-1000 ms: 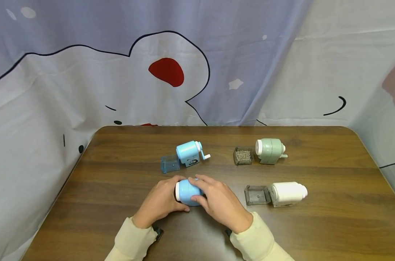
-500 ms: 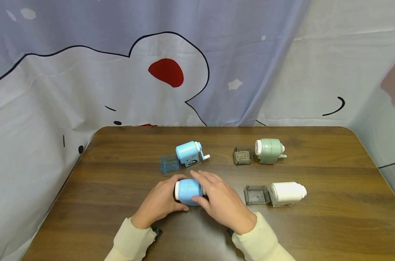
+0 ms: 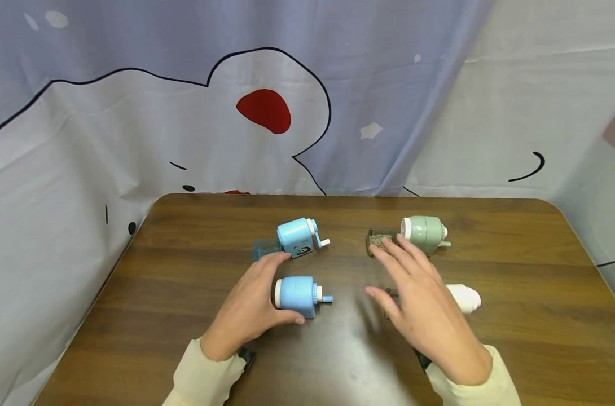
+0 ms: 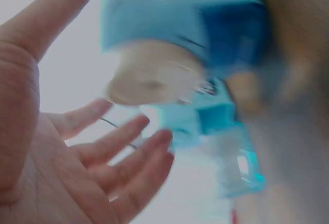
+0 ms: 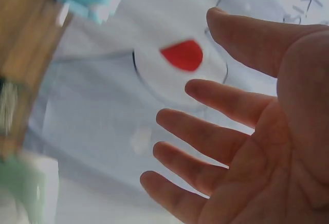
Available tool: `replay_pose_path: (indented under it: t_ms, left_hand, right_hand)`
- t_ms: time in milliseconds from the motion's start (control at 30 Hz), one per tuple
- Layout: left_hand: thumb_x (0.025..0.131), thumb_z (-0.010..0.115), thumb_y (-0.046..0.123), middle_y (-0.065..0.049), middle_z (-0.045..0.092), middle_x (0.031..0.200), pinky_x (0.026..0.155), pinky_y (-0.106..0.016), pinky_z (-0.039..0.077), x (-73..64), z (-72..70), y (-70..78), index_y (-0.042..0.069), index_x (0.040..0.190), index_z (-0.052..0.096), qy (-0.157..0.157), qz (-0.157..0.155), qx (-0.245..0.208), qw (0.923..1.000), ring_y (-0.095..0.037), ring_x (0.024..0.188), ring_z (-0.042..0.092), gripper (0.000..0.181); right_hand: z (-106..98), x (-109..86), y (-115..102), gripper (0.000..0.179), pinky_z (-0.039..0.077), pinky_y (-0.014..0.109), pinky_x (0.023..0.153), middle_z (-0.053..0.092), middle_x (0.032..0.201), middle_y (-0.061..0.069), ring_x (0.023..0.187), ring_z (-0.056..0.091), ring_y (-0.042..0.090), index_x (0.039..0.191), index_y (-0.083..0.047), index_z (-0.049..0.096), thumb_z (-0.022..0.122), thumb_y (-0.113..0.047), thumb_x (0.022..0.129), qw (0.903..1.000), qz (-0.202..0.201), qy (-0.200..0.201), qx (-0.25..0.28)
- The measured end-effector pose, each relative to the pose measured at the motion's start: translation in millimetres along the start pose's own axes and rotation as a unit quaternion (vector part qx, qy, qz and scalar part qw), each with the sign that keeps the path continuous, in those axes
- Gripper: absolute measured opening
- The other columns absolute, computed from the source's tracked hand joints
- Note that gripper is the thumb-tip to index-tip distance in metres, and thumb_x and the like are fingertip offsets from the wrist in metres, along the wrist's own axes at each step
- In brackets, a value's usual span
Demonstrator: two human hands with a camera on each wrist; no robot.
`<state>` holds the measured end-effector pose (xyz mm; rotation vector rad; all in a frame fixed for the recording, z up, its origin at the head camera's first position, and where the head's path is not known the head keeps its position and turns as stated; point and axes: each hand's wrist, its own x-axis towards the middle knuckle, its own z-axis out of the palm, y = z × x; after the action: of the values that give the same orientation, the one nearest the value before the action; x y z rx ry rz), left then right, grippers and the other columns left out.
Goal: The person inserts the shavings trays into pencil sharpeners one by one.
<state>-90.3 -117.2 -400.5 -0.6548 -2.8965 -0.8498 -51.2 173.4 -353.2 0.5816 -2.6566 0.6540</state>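
Note:
A light blue crank pencil sharpener (image 3: pixel 297 296) with a white end stands mid-table. My left hand (image 3: pixel 249 299) curves around its white-ended side, thumb in front and fingers behind; the left wrist view has the fingers (image 4: pixel 128 152) spread and apart from it. That view also shows a dark blue square (image 4: pixel 234 34) in the sharpener's side. To the right, my right hand (image 3: pixel 429 304) hovers with spread fingers and holds nothing. It partly covers a white pencil sharpener (image 3: pixel 464 297) and hides most of the clear shavings drawer beside that one.
Behind stands another blue sharpener (image 3: pixel 296 237) with a panda picture, its clear blue drawer (image 3: pixel 264 248) beside it. At the back right are a green sharpener (image 3: pixel 424 232) and a drawer of shavings (image 3: pixel 378 239). A patterned curtain (image 3: pixel 185 135) hangs behind the table.
My right hand has let go of the front blue sharpener and moved right, uncovering its crank end. My left hand has loosened and stays around the sharpener's white end.

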Motion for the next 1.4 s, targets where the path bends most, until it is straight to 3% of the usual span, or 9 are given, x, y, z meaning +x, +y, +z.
replay_pose_path:
  t_ms: [133,267,433,500,600,767,933,1167,1400]
  left_hand:
    - [0.057,0.096,0.05,-0.012,0.047,0.148,0.108,-0.055,0.039,1.7,-5.9,24.6,0.007,0.144,0.048,0.058,0.031,0.003,0.9978,-0.031,0.134,0.046,0.108]
    - [0.076,0.088,0.042,-0.013,0.046,0.148,0.104,-0.052,0.041,7.5,-3.4,50.5,0.007,0.143,0.048,0.105,0.066,-0.006,0.9923,-0.032,0.132,0.045,0.086]
    - [0.087,0.081,0.028,-0.014,0.044,0.149,0.107,-0.05,0.039,20.1,11.7,79.3,0.007,0.143,0.047,0.113,0.116,-0.005,0.9867,-0.03,0.134,0.044,0.069]
    - [0.088,0.08,0.029,-0.013,0.044,0.149,0.108,-0.049,0.039,24.2,19.4,91.1,0.007,0.143,0.048,0.098,0.131,-0.001,0.9866,-0.029,0.135,0.044,0.068]
    - [0.088,0.079,0.037,-0.013,0.046,0.148,0.107,-0.045,0.042,28.6,32.5,109.1,0.008,0.143,0.049,0.074,0.133,0.044,0.9874,-0.028,0.132,0.047,0.069]
    - [0.089,0.074,0.05,-0.01,0.053,0.141,0.096,-0.037,0.05,34.6,55.4,133.0,0.009,0.141,0.053,0.024,0.106,0.148,0.9831,-0.025,0.122,0.057,0.07]
    - [0.081,0.077,0.058,-0.007,0.056,0.136,0.091,-0.032,0.052,39.7,77.7,144.8,0.009,0.138,0.055,-0.042,0.077,0.199,0.9761,-0.021,0.113,0.06,0.078]
    - [0.069,0.089,0.053,-0.008,0.054,0.14,0.099,-0.033,0.049,40.7,98.1,142.3,0.007,0.145,0.049,-0.097,0.061,0.176,0.9776,-0.021,0.121,0.057,0.097]
    - [0.067,0.091,0.049,-0.007,0.054,0.142,0.102,-0.034,0.048,45.5,108.1,134.6,0.008,0.147,0.046,-0.127,0.042,0.152,0.9793,-0.021,0.125,0.055,0.1]
  right_hand:
    - [-17,-7.8,22,0.062,0.03,0.06,0.111,0.051,0.145,0.023,0.14,0.036,0.044,0.14,-0.005,0.056,0.079,-0.025,0.087,0.9996,0.027,-0.003,-0.003]
    - [-29,-16.9,44,0.063,0.027,0.063,0.111,0.048,0.146,0.026,0.141,0.032,0.047,0.141,-0.005,0.054,0.077,-0.032,0.089,0.9975,0.061,-0.037,0.0]
    - [-36,-27.5,67,0.069,0.029,0.065,0.107,0.049,0.145,0.025,0.137,0.036,0.049,0.141,-0.005,0.054,0.079,-0.036,0.086,0.995,0.068,-0.073,-0.005]
    - [-38,-31.7,75,0.071,0.034,0.066,0.102,0.05,0.143,0.025,0.133,0.04,0.049,0.141,-0.005,0.055,0.082,-0.034,0.083,0.9949,0.061,-0.079,-0.007]
    - [-40,-37.3,85,0.074,0.04,0.066,0.095,0.054,0.14,0.023,0.128,0.046,0.049,0.139,-0.007,0.058,0.088,-0.033,0.076,0.9955,0.045,-0.083,-0.011]
    - [-43,-44.0,100,0.082,0.045,0.066,0.088,0.056,0.137,0.025,0.123,0.05,0.05,0.136,-0.009,0.06,0.092,-0.036,0.065,0.9939,0.031,-0.102,-0.027]
    - [-46,-48.0,107,0.082,0.047,0.064,0.087,0.058,0.135,0.025,0.119,0.055,0.048,0.136,-0.008,0.06,0.094,-0.028,0.064,0.9903,0.032,-0.132,-0.03]
    - [-46,-49.6,108,0.082,0.05,0.06,0.086,0.062,0.133,0.02,0.114,0.061,0.043,0.136,-0.01,0.06,0.095,-0.022,0.063,0.9893,0.034,-0.14,-0.021]
    - [-44,-48.3,108,0.08,0.051,0.06,0.083,0.063,0.129,0.021,0.111,0.062,0.044,0.132,-0.008,0.063,0.096,-0.02,0.059,0.9907,0.023,-0.132,-0.024]
